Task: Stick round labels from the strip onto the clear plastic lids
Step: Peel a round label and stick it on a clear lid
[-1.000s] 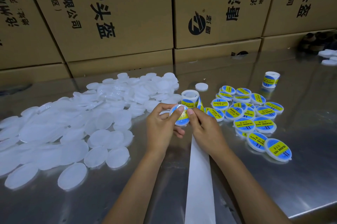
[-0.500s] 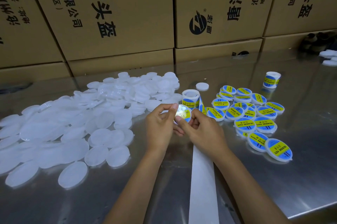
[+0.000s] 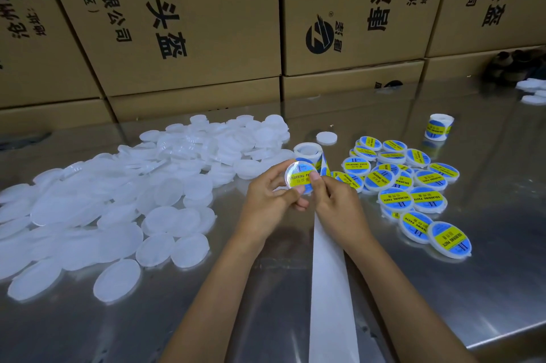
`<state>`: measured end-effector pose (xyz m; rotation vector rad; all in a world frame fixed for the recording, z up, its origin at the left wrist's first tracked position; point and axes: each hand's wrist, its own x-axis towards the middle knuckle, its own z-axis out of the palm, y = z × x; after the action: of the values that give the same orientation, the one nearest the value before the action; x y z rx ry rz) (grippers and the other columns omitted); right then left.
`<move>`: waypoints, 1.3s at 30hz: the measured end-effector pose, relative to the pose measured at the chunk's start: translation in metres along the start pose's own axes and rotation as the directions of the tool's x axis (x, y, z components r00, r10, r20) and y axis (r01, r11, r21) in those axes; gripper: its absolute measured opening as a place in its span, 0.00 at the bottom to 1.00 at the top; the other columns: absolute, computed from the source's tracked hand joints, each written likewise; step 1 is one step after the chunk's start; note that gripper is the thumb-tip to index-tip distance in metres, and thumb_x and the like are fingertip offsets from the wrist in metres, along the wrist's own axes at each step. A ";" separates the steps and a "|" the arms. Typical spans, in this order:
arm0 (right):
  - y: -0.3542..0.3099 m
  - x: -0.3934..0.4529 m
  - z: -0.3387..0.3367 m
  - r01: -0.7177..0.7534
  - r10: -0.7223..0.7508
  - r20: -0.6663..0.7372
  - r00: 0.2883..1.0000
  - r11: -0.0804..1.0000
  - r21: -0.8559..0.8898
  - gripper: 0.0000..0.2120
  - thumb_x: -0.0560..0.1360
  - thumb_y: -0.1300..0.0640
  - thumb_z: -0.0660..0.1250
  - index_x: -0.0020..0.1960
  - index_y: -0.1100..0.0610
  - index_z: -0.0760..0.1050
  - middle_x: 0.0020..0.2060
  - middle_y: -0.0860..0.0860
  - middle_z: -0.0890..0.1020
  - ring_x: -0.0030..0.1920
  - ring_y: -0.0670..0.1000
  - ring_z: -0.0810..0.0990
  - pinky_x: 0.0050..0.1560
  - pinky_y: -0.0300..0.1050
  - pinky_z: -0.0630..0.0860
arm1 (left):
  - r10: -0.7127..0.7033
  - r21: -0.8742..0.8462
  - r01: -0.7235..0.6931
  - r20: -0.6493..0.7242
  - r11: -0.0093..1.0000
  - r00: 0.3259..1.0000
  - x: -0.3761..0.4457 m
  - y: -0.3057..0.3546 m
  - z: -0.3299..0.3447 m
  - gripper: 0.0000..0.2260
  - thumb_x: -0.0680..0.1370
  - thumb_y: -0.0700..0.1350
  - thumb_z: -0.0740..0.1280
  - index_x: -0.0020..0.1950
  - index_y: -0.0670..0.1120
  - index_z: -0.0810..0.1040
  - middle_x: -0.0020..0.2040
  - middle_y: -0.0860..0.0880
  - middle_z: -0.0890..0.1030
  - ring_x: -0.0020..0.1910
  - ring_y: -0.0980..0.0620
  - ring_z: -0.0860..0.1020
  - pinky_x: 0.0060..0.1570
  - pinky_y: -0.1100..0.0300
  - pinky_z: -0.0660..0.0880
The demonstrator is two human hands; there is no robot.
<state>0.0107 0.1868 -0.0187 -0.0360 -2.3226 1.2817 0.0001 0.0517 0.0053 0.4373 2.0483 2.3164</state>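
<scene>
left hand (image 3: 267, 200): fingers curled round the rim of the held lid (image 3: 300, 178), thumb on its lower edge, lid face tilted toward camera.
right hand (image 3: 339, 206): thumb (image 3: 315, 178) pressing on the label at the lid's right side; other fingers curled behind, holding the lid too.
held lid: clear, carries a round blue-yellow label reading "SOLDERING PA…", raised just above the worktop (image 3: 472, 288), mid frame.
label roll (image 3: 308, 152): upright, just behind the hands.
backing strip (image 3: 329, 288): white, bare, runs from under the hands toward camera between the forearms.
labelled lids (image 3: 413, 185): cluster lying right of the hands, some overlapping.
blank lids (image 3: 118, 200): big loose pile to the left, spread across the worktop.
second roll (image 3: 438, 127): upright, far right, well apart from the hands.
single lid (image 3: 326, 138): alone behind the label roll.
cartons (image 3: 192, 22): stacked along the back edge, printed text.
</scene>
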 end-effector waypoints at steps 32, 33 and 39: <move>0.016 0.027 -0.040 -0.407 0.667 0.072 0.742 0.362 0.839 0.14 0.83 0.55 0.60 0.43 0.60 0.75 0.30 0.52 0.72 0.27 0.47 0.67 0.24 0.37 0.69 | 0.232 0.673 -0.013 -0.236 0.740 0.944 0.009 -0.026 -0.015 0.13 0.79 0.38 0.65 0.60 0.47 0.82 0.54 0.49 0.83 0.50 0.53 0.78 0.50 0.69 0.72; 0.016 0.028 -0.040 -0.406 0.668 0.070 0.741 0.362 0.839 0.13 0.83 0.56 0.59 0.43 0.60 0.75 0.30 0.52 0.72 0.28 0.47 0.67 0.25 0.37 0.70 | 0.231 0.706 -0.026 -0.197 0.708 0.953 0.009 -0.027 -0.015 0.13 0.78 0.37 0.66 0.60 0.45 0.82 0.57 0.48 0.82 0.55 0.49 0.77 0.56 0.62 0.74; 0.015 0.027 -0.034 -0.447 0.620 0.030 0.784 0.531 0.720 0.07 0.79 0.63 0.62 0.46 0.59 0.78 0.31 0.54 0.75 0.27 0.48 0.70 0.27 0.40 0.72 | 0.187 0.805 -0.029 -0.102 0.592 0.977 0.009 -0.032 -0.013 0.14 0.77 0.45 0.72 0.62 0.47 0.81 0.66 0.48 0.74 0.69 0.50 0.66 0.64 0.67 0.59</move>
<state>-0.0013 0.2288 -0.0047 -0.6714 -1.5044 2.2670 -0.0164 0.0450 -0.0254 0.3603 3.1737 1.3228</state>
